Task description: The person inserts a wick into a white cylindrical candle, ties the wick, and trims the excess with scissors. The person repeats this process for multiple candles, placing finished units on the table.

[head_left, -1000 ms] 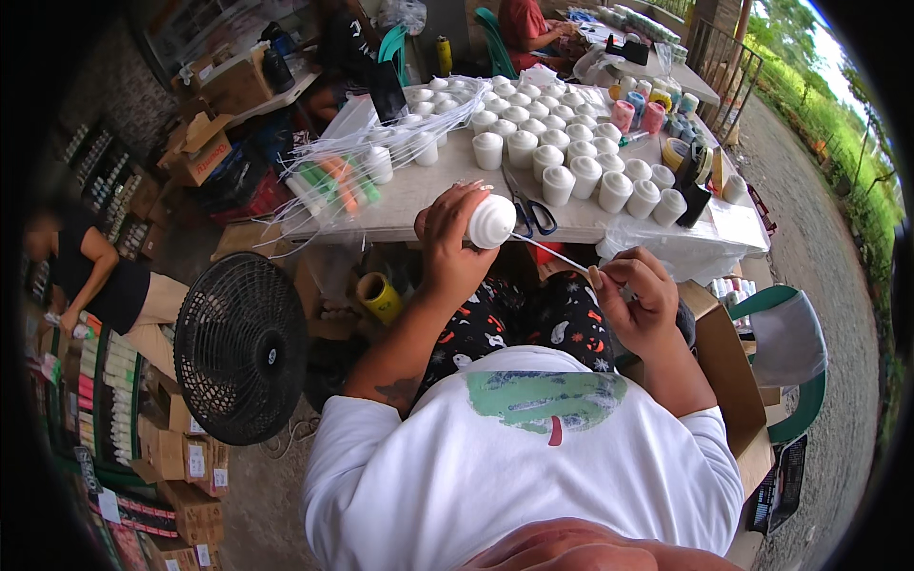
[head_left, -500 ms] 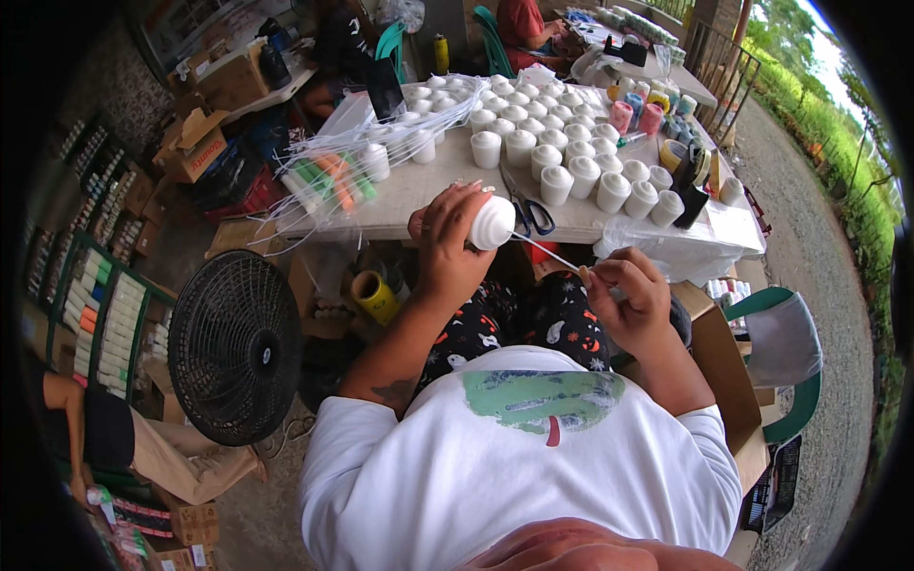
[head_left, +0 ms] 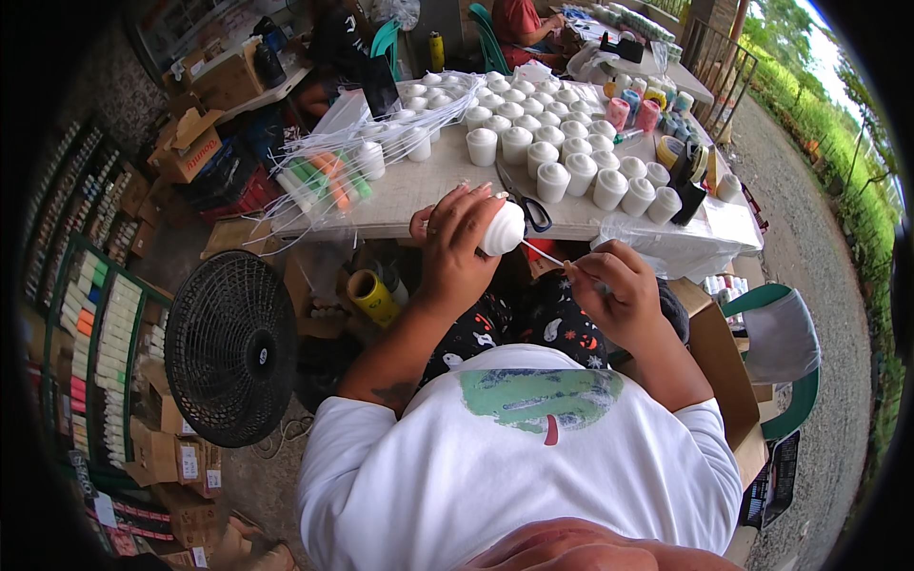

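My left hand (head_left: 455, 236) is wrapped round a white domed, cup-shaped piece (head_left: 503, 228), its ridged round top turned to the right. From that piece a thin white cord or stick (head_left: 542, 252) runs down to the right. My right hand (head_left: 611, 287) pinches its outer end, where a small tan bit (head_left: 568, 267) shows at the fingertips. Both hands are above my lap, at the table's near edge. Just behind the held piece lie dark-handled scissors (head_left: 536, 215), partly hidden by it.
The pale table (head_left: 419, 195) bears rows of similar white pieces (head_left: 553, 181), a bundle of thin white strands (head_left: 324, 143), and coloured rolls (head_left: 328, 173). A black fan (head_left: 231, 348) stands at left, a cardboard box (head_left: 716, 366) at right. Another person (head_left: 522, 33) sits beyond.
My right hand has come left, nearer the left hand, and less of the cord shows between them. The white piece has turned slightly. The person at lower left is out of view.
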### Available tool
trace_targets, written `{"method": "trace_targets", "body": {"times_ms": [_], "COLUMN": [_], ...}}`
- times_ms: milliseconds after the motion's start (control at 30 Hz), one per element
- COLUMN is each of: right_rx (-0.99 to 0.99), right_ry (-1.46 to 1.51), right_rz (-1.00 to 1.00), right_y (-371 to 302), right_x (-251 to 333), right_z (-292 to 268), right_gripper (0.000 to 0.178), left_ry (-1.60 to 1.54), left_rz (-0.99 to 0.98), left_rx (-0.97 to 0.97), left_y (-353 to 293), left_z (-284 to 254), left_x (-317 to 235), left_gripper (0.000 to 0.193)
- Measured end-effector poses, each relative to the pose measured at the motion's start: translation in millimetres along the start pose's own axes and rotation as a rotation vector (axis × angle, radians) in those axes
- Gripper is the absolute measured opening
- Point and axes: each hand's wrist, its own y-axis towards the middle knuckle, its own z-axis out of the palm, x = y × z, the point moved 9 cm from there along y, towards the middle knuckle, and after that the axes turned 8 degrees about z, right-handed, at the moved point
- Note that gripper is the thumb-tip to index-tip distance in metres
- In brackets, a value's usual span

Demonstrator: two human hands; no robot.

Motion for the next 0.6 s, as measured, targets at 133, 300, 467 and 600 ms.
{"method": "trace_targets", "body": {"times_ms": [133,300,467,600], "right_rx": [-0.016,0.041,0.129,0.160], "right_ry": [-0.008,-0.051,0.112,0.512], "right_rz": [-0.033,-0.019,0.218,0.517], "right_y": [5.0,11.4,7.9,-16.2], "right_x": [0.4,-7.6,-27.7,-60.7], "right_z": [6.4,21.2,20.6,31.5], "right_gripper": [0.013,0.015,0.027,0.028], "left_ry": [0.012,-0.020,-0.096,-0.146], "left_rz": [0.013,0.056,-0.053,-0.088], "left_rx": [0.046,0.102,0.182,0.239], "left_y": [2.4,4.4,-3.4,-7.4], "left_z": [0.8,5.3,15.6,18.3], "left_x": [-10.6,-24.3,-3.7,0.8], "left_gripper": [0.064,0.068,0.071,0.071]}}
